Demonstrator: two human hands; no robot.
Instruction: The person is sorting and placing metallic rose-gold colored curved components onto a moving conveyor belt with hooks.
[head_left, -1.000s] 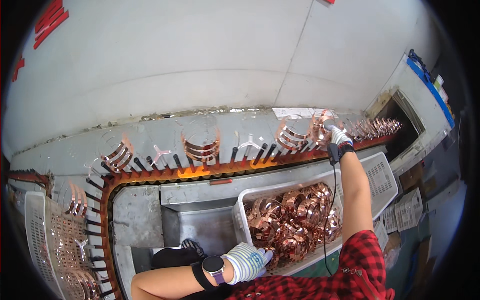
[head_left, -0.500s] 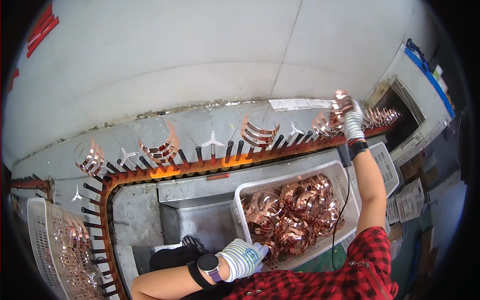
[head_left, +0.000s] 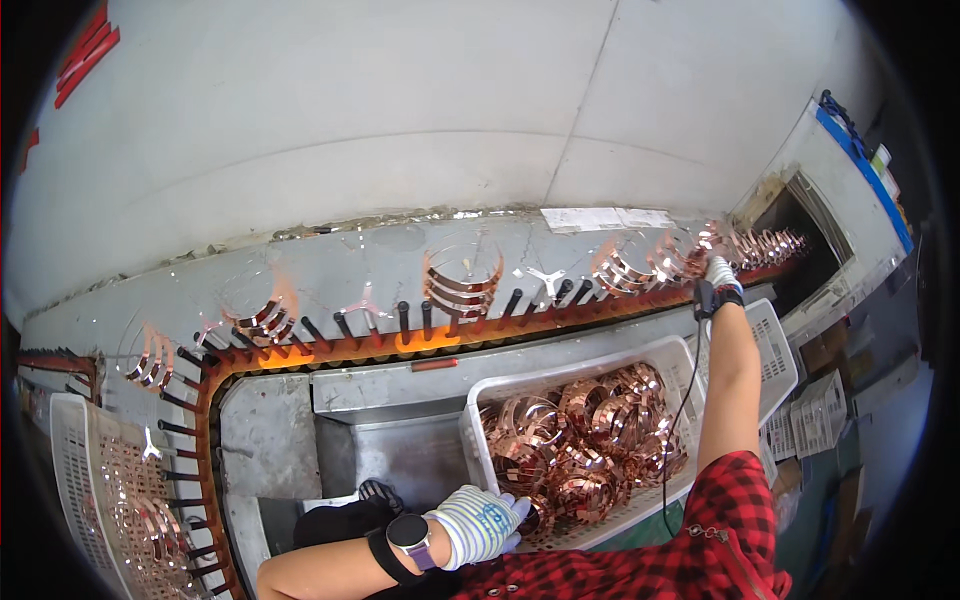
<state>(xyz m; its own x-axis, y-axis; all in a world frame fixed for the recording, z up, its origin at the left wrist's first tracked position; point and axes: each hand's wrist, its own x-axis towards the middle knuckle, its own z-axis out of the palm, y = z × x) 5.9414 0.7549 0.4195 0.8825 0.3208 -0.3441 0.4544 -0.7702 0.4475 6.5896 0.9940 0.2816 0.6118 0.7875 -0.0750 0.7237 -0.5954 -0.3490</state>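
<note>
My right hand (head_left: 719, 272), in a striped knit glove, reaches far out to the right. Its fingers are closed on a shiny copper-coloured banded ring piece (head_left: 711, 240), partly hidden among similar pieces along the conveyor (head_left: 400, 347). Down at the near left corner of a white plastic basket (head_left: 476, 430) is my left hand (head_left: 484, 524), also gloved. The fingers there curl together at the basket's rim beside copper-coloured ring pieces (head_left: 585, 490); what they grip is hidden. A loose heap of these pieces fills the basket.
Black pegs (head_left: 404, 318) line the curving conveyor, some beside spaced ring pieces (head_left: 462, 285) and three-armed white holders (head_left: 547, 282). Another basket (head_left: 75, 440) stands at left. The conveyor meets a dark wall opening (head_left: 800, 225) at right. A black cord (head_left: 668, 475) hangs near my right arm.
My right hand has lowered the ring piece into the row, moving slightly right. Pieces and holders on the conveyor have shifted left. My left hand stays at the basket corner, shifted slightly left.
</note>
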